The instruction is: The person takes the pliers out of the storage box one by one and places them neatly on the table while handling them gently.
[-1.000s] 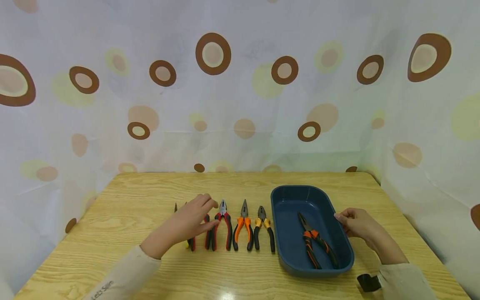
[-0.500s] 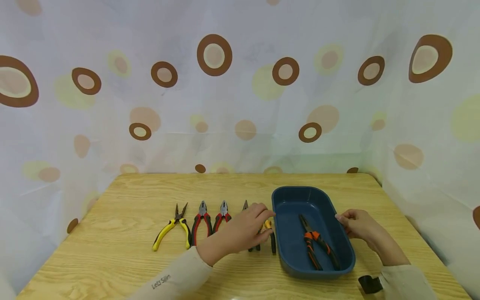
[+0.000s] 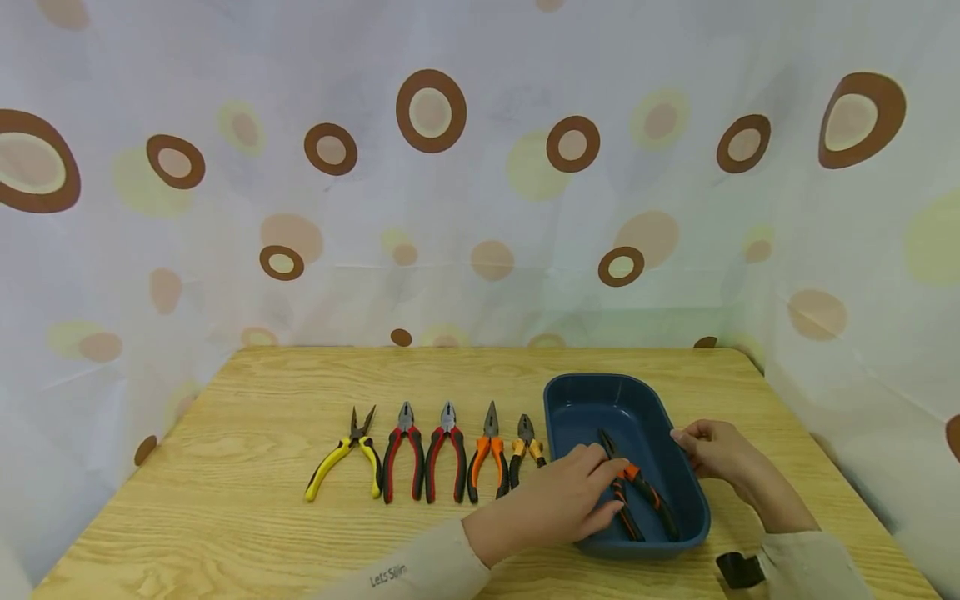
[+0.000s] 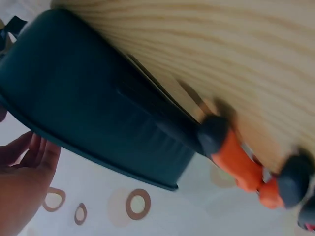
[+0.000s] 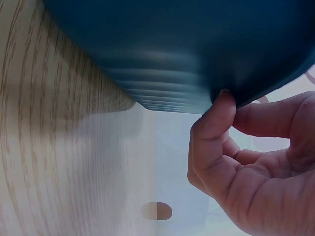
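The blue plastic tub stands on the table's right half. My right hand pinches its right rim between thumb and fingers, clearly seen in the right wrist view. Inside lie long-nose pliers with black and orange handles, jaws pointing away. My left hand reaches over the near left rim, fingers and thumb spread apart above the pliers' handles. Whether the fingertips touch them I cannot tell. From the left wrist view, the fingers of the left hand pass behind the tub's rim, which hides their tips.
Left of the tub, several pliers lie in a row: yellow-handled long-nose pliers, two red-and-black combination pliers, orange-handled long-nose pliers and small pliers with yellow-and-black handles. A patterned curtain hangs behind the table.
My left hand has swept rightward over the row of pliers and into the space above the tub. The row has not visibly shifted, and the right hand keeps its hold on the rim.
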Motion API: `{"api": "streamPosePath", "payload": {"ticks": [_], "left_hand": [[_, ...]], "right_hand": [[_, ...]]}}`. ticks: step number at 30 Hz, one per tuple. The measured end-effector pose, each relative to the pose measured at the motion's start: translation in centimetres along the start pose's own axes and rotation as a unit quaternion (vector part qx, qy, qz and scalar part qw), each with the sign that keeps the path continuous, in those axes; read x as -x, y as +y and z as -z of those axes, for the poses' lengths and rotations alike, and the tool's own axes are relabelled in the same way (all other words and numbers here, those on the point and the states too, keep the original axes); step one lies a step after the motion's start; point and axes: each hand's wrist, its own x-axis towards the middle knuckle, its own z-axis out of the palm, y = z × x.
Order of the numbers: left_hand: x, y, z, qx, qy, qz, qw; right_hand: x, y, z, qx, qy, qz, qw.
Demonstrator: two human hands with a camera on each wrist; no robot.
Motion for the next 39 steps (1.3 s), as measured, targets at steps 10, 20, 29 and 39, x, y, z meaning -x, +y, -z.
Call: {"api": "streamPosePath", "payload": {"ticks": [10,20,29,39], "left_hand": [[-2.0,2.7,-0.6,0.036,-0.102,0.091,0.99],[-3.4,3.5,-2.3,0.084,-0.157,0.142,0.9737],[-4.8,3.9,-2.7,0.143,-0.234,0.169,0.9467],[-5.5,3.8,-3.6,0.184,-0.297,0.187,0.9181]], "right_hand": [[0.1,-0.1,0.1,0.008,0.001,0.005,1.0],[0.2,0.1,0.1,0.011,-0.001,0.002,1.0],[0.1,-0.1,0.1,0.006,-0.002,0.003,1.0],[0.1,-0.1,0.0,0.004,-0.005,0.01,1.0]]}}
